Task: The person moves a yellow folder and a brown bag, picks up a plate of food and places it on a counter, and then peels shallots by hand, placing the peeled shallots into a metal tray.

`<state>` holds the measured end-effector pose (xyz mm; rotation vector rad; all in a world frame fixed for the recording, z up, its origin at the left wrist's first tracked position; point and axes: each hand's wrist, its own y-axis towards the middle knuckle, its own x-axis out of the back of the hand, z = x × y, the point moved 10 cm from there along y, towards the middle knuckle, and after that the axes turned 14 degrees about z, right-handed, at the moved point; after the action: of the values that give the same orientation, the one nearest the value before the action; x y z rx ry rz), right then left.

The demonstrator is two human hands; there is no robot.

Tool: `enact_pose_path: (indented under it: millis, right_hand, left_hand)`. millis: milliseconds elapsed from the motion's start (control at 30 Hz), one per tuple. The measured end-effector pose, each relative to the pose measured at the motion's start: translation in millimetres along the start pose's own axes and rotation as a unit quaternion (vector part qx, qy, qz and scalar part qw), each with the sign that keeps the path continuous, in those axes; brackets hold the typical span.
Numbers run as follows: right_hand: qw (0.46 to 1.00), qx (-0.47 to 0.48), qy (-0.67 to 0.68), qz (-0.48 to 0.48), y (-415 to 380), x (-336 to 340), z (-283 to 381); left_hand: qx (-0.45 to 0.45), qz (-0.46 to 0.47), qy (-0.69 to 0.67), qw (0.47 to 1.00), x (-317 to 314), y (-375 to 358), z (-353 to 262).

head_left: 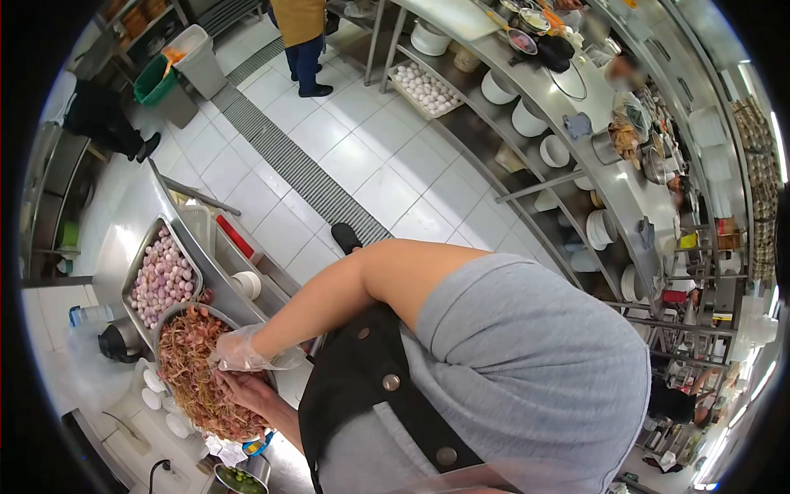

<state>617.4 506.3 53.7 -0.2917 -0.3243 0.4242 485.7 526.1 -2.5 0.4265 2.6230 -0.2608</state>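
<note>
A large round metal bowl (169, 309) is heaped with reddish-brown skins or peelings (193, 354). Over its right side is my right hand (239, 350), in a clear plastic glove, with its fingers curled down. Just below it, my left hand (247, 391) looks bare, its fingers drawn together close to the gloved fingertips. Whatever lies between the two hands is too small to make out. Above the bowl, a rectangular metal tray (196, 267) holds many peeled pinkish shallots (163, 276).
Below the bowl is a metal container with green produce (240, 479). A dark jug (119, 342) and white cups (152, 398) sit to the left. Two people stand farther off, one in a tan apron (298, 20). Shelves (527, 156) carry pots and a crate of eggs (424, 89).
</note>
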Motion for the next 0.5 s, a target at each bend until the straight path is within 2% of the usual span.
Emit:
enact_pose_path:
  millis: [67, 100, 167, 200, 267, 300, 367, 500]
  right_hand:
    - [0.988, 0.082, -0.129, -0.008, 17.4, -6.7, 5.7]
    - [0.988, 0.082, -0.130, -0.009, 9.5, -2.2, 11.0]
    - [0.994, 0.095, -0.032, -0.034, -13.2, 18.9, 24.2]
    - [0.994, 0.095, -0.038, -0.035, 9.0, 12.8, 7.1]
    - [0.974, 0.226, -0.003, 0.013, 58.4, -15.6, -18.6]
    - [0.974, 0.227, -0.005, 0.014, 49.7, -11.8, -11.6]
    - [0.986, 0.140, 0.094, 0.004, 23.9, 2.9, -10.6]
    - [0.979, 0.197, 0.015, -0.049, 34.8, 2.7, -15.4]
  left_hand:
    - [-0.012, -0.004, 0.028, 1.000, 6.6, 1.9, 0.0]
    - [-0.024, -0.008, 0.056, 0.998, 10.1, 2.5, -3.0]
    - [-0.034, -0.004, 0.081, 0.996, 13.7, 4.4, -10.0]
    - [-0.045, -0.002, 0.103, 0.994, 14.4, 6.2, -13.1]
    - [-0.044, 0.021, 0.064, 0.997, 12.5, 8.7, -13.7]
    - [-0.039, 0.044, 0.034, 0.998, 12.9, 10.5, -14.4]
    - [-0.030, 0.052, 0.020, 0.998, 15.5, 13.8, -9.9]
    - [-0.009, 0.059, -0.023, 0.998, 19.2, 16.0, -2.2]
